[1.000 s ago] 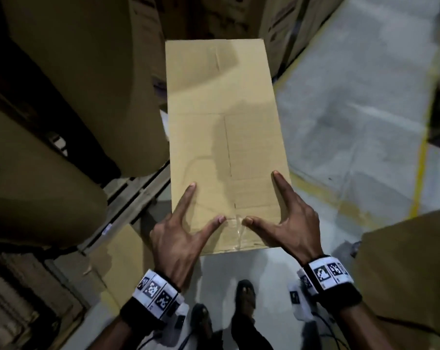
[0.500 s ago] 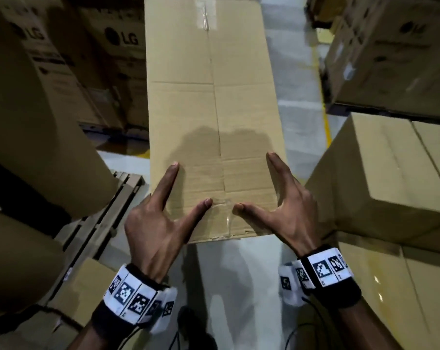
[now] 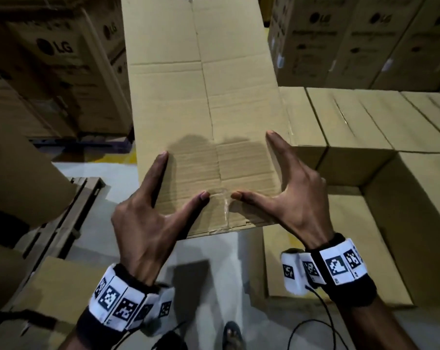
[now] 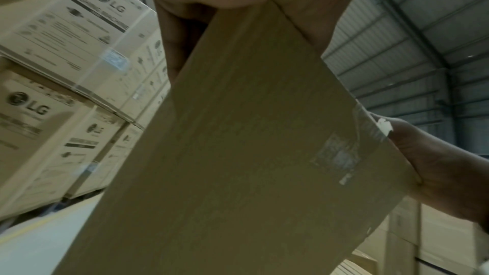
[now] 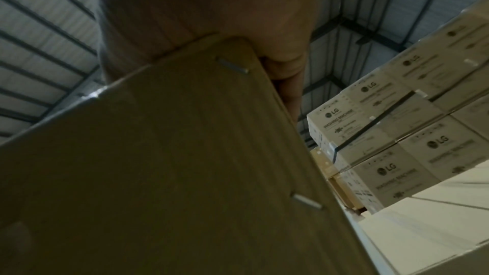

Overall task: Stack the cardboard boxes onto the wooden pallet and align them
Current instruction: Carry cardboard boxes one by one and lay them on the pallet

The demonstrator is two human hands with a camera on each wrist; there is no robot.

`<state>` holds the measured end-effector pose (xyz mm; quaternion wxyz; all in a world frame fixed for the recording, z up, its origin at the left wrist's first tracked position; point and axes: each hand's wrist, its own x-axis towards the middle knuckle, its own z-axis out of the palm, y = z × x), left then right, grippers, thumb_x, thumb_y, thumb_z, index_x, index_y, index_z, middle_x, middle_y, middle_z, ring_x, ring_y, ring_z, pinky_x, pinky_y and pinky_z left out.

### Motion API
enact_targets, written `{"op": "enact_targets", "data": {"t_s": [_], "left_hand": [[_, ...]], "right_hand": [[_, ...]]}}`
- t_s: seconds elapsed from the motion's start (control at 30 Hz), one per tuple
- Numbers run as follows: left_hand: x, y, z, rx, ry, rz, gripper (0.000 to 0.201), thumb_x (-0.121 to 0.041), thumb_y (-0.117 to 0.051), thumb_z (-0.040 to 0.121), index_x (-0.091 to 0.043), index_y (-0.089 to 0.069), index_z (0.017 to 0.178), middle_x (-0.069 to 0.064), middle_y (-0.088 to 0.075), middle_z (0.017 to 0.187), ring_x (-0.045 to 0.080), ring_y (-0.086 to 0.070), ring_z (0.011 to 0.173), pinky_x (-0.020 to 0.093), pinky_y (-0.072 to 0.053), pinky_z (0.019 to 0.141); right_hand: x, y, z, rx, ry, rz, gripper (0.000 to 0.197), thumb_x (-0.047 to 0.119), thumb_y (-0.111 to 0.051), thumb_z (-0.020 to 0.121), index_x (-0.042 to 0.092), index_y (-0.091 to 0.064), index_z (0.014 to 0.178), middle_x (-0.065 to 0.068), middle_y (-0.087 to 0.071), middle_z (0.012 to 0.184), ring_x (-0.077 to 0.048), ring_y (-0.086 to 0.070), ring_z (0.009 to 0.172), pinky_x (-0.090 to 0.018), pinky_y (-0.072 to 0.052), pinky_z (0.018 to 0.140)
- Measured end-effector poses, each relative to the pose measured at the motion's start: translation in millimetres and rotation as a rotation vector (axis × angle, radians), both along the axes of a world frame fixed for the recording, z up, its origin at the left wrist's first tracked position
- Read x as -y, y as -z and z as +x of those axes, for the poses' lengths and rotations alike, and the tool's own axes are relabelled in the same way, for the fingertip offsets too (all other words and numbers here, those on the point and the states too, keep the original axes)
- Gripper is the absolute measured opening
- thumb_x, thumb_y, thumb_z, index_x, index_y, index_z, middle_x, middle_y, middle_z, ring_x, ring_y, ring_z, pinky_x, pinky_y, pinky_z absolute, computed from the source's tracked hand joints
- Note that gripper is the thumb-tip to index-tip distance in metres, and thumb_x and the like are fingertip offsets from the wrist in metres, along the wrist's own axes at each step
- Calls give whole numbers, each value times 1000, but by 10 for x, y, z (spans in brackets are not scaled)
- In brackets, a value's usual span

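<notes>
I hold a long plain cardboard box (image 3: pixel 201 109) level in front of me by its near end. My left hand (image 3: pixel 181 178) grips the near left corner, thumb and forefinger spread on top. My right hand (image 3: pixel 254 168) grips the near right corner the same way. In the left wrist view the box (image 4: pixel 238 154) fills the frame, with fingers (image 4: pixel 182 35) wrapped round its edge. The right wrist view shows the box's stapled end (image 5: pixel 158 175) under my palm (image 5: pixel 211 7). A wooden pallet (image 3: pixel 69 210) lies low on the left, partly covered.
Plain cardboard boxes (image 3: pixel 352 122) stand stacked in rows directly right of the carried box. Printed LG cartons rise at the back left (image 3: pixel 57 72) and back right (image 3: pixel 365 41). A flat box (image 3: pixel 57 286) lies near my left forearm. Grey floor (image 3: pixel 213 274) shows below.
My view and the carried box have swung right, away from the pallet side. The rows of plain boxes on the right have come closer. Both hands keep the same hold.
</notes>
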<state>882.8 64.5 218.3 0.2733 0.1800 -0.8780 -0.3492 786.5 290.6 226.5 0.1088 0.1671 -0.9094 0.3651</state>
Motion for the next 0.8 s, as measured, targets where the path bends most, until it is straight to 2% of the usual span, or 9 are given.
{"op": "enact_targets", "data": {"t_s": [0.13,0.23,0.37,0.43,0.5,0.57,0.67,0.73,0.8], "left_hand": [[-489,-17,341,-32,50,-26,95,-83,-71,69,-47,-44,153,0,-75,118,6,-62,93,33,-58,86],[-873,-14,641,-43,90,-27,95,-84,-73,69,-47,-45,152,-3,-76,114,12,-68,96,35,-58,87],[-1322,33,1074,-60,140,4,91,-76,-80,68,-47,-49,150,-6,-75,120,-1,-63,99,22,-50,88],[-1562,102,1299,-68,174,33,90,-73,-81,69,-46,-50,149,-8,-75,120,-4,-62,101,21,-50,87],[-1798,179,1469,-54,212,51,91,-75,-82,70,-44,-51,150,-7,-75,120,-6,-62,101,21,-51,87],[-2032,259,1615,-28,237,40,92,-78,-79,70,-43,-50,150,-5,-76,120,-3,-63,98,22,-52,86],[-2336,335,1797,25,239,52,93,-80,-78,68,-45,-50,150,-6,-75,121,0,-67,95,21,-51,83],[-2565,442,1895,53,265,44,93,-82,-75,68,-46,-49,150,-4,-76,120,8,-72,94,25,-56,83],[-2775,527,2008,83,275,49,92,-82,-73,68,-48,-48,150,-3,-77,116,12,-74,91,33,-59,82]], "right_hand": [[-534,-1,444,-23,51,-8,117,98,-58,60,48,-22,160,4,-53,154,-24,-58,131,-47,-52,106],[-935,11,848,-44,92,-14,116,97,-57,61,44,-25,160,7,-52,154,-20,-58,131,-40,-50,108],[-1404,58,1393,-41,139,4,116,98,-54,61,46,-24,160,8,-50,155,-21,-56,131,-38,-48,105],[-1643,105,1693,-32,168,19,116,97,-58,61,47,-23,160,11,-50,155,-18,-57,130,-38,-51,104],[-1892,136,1934,-20,192,23,116,94,-62,61,46,-25,160,11,-50,154,-11,-55,128,-31,-46,104],[-2146,186,2136,22,211,40,116,94,-61,61,45,-24,160,11,-49,155,-5,-49,125,-28,-39,104],[-2460,229,2370,82,223,62,118,93,-67,61,48,-21,160,11,-45,158,-11,-50,134,-33,-39,109],[-2714,290,2488,134,247,60,117,87,-74,61,49,-23,159,12,-46,158,-15,-51,137,-35,-41,111],[-2932,361,2638,174,255,45,116,83,-77,61,49,-24,159,14,-44,158,-8,-46,136,-36,-41,114]]}}
